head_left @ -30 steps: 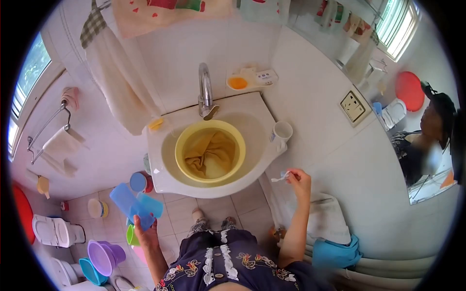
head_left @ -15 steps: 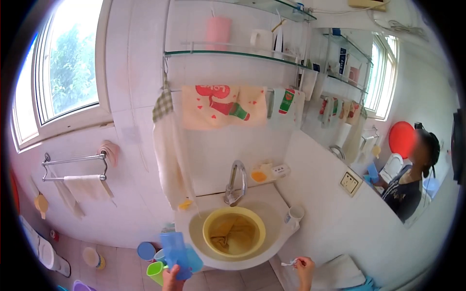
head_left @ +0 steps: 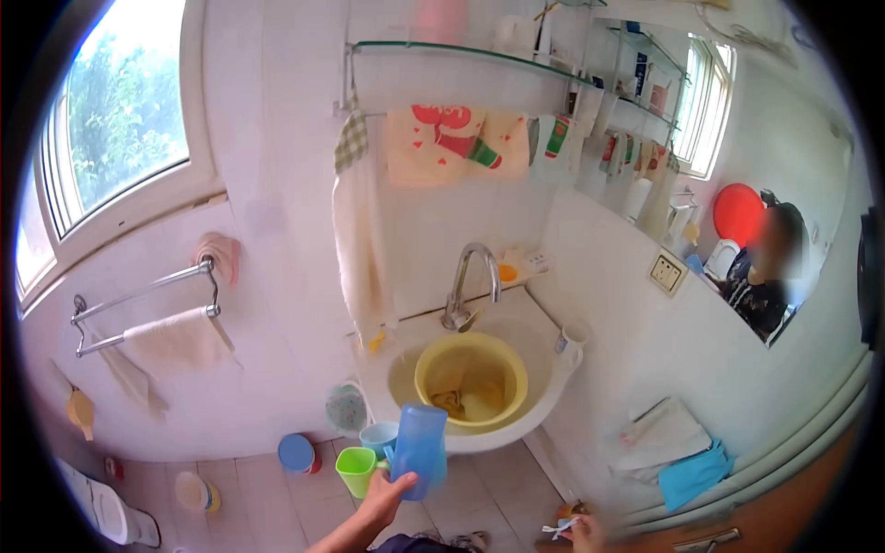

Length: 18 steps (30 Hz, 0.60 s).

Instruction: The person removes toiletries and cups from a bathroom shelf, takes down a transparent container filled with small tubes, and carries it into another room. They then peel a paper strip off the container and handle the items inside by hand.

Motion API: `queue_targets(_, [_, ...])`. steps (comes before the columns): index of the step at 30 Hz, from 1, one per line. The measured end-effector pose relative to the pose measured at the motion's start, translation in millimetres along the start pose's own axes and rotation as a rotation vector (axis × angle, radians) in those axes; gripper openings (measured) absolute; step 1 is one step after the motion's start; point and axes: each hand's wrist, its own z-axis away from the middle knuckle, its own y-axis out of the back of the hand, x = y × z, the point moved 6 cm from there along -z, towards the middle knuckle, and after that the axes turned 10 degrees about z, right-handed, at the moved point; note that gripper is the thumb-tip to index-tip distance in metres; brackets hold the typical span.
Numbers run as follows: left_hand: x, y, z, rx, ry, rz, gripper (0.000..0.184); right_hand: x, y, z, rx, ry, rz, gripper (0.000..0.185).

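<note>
At lower centre, the left hand [head_left: 384,498] grasps a blue container [head_left: 420,456] before a yellow basin [head_left: 422,380]; it looks light, fairly stiff, probably slippery when wet, best gripped around its sides. At lower right, the right hand [head_left: 584,533] pinches a small, likely light, white item [head_left: 558,528].
</note>
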Motion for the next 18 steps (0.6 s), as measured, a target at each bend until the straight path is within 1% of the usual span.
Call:
queue_targets(1, [-1.2, 1.4, 1.8, 0.01, -0.009, -0.004, 0.064, -0.4, -1.1, 6.4, -0.006, 0.012, -0.059, 0.018])
queue_targets(2, [-2.0, 1.2, 4.9, 0.019, 0.011, 0.001, 0.065, 2.7, -6.1, 10.9, -0.076, -0.078, -0.223, 0.019])
queue_targets(5, [-4.3, 3.2, 16.5, 0.064, -0.02, -0.036, 0.067, 2.1, -10.7, 9.9, -0.113, -0.094, -0.336, 0.02])
queue_targets(8, [6.3, 0.3, 32.7, 0.124, -0.085, -0.071, 0.068, 5.8, -19.1, -4.3, -0.122, -0.206, -0.389, 0.02])
queue_targets(10, [15.5, 3.1, 45.5, 0.177, -0.154, -0.12, 0.069, -5.2, -35.5, -15.8, -0.22, -0.09, -0.458, 0.013])
queue_targets(11, [13.8, 3.2, 52.1, 0.189, -0.156, -0.144, 0.069, -9.5, -38.0, -16.4, -0.238, -0.045, -0.487, 0.011])
queue_targets(13, [15.0, 6.4, 63.5, 0.228, -0.225, -0.162, 0.069, -19.7, -46.7, -13.7, -0.373, -0.036, -0.443, 0.013])
queue_targets(15, [20.8, 3.5, 77.0, 0.248, -0.271, -0.152, 0.069, -39.6, -58.4, -5.6, -0.416, -0.026, -0.45, 0.009])
queue_targets(18, [16.0, 8.2, 92.5, 0.308, -0.29, -0.094, 0.071, -34.4, -66.9, 1.6, -0.463, -0.064, -0.461, 0.009])
